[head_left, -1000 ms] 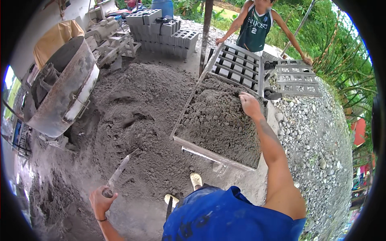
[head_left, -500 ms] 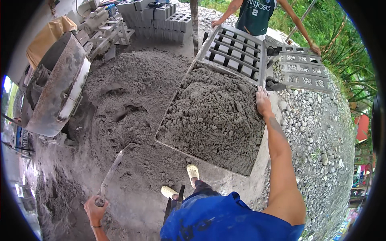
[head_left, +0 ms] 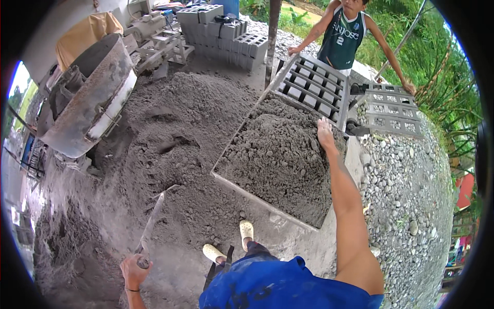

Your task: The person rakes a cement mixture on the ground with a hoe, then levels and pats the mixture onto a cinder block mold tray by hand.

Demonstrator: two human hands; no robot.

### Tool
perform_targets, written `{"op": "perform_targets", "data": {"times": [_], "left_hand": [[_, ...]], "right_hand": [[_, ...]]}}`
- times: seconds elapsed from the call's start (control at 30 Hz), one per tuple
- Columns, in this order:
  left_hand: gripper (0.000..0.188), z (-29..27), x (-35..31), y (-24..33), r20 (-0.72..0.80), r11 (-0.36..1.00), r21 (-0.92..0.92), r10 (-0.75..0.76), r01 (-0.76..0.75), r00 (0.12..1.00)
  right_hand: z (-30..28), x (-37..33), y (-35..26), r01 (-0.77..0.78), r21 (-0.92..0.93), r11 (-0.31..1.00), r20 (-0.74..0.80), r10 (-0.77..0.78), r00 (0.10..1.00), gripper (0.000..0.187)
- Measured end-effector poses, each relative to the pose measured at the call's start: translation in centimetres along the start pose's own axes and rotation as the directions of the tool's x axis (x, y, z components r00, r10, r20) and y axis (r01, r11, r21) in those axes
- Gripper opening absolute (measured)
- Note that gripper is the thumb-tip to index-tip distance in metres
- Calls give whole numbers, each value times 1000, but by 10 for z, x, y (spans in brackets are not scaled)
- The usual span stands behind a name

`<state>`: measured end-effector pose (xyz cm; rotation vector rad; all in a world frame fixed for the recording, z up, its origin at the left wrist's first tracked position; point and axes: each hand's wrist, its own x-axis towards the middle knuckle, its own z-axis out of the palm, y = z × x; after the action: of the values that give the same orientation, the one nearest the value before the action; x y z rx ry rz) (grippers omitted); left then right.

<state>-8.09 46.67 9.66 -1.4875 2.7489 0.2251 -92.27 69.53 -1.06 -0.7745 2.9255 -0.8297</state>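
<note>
My left hand (head_left: pixel 135 270) is closed around the end of a long-handled tool (head_left: pixel 152 221), whose pale shaft slants forward to the grey mix on the ground. A thin crosswise edge shows at its far end; I cannot tell whether it is a shovel or a hoe. My right hand (head_left: pixel 324 135) reaches forward with fingers stretched out, over the right side of the heaped grey mix (head_left: pixel 280 154), near the grid-like block mould (head_left: pixel 311 85). Whether the fingers touch the mix is unclear. The mix lies in a shallow, straight-edged tray (head_left: pixel 267 204).
A co-worker (head_left: pixel 342 38) stands behind the mould, one hand on its frame, the other at a slatted metal rack (head_left: pixel 393 110). A rusty mixer drum (head_left: pixel 90 103) and loose grey mix (head_left: pixel 190 103) lie left. Stacked hollow blocks (head_left: pixel 221 36), a post (head_left: pixel 271 46) and gravel (head_left: pixel 396 180) surround this.
My right hand has shifted from the tray's right edge inward over the mix. My left hand still grips the tool. The whole view has tilted up, showing more of the co-worker.
</note>
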Motion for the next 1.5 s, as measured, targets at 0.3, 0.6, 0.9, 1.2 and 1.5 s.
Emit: {"op": "perform_targets", "data": {"times": [0.3,0.6,0.9,1.2,1.5], "left_hand": [[36,-1,-18,15,10,998,-51,-35,36,999],[37,-8,14,26,-5,996,-88,-5,5,1000],[36,-21,35,37,30,994,-104,-7,10,1000],[34,-37,76,67,7,998,-61,-32,33,999],[36,-41,93,65,-2,998,-68,9,-10,1000]], "right_hand": [[-2,19,-86,323,-180,929,285,-266,921,74],[15,59,-106,246,-13,969,289,-232,929,82],[48,100,-125,384,-35,923,366,-346,864,76],[72,121,-163,453,-231,861,500,-295,814,81],[98,121,-200,351,-338,873,380,-214,900,93]]}}
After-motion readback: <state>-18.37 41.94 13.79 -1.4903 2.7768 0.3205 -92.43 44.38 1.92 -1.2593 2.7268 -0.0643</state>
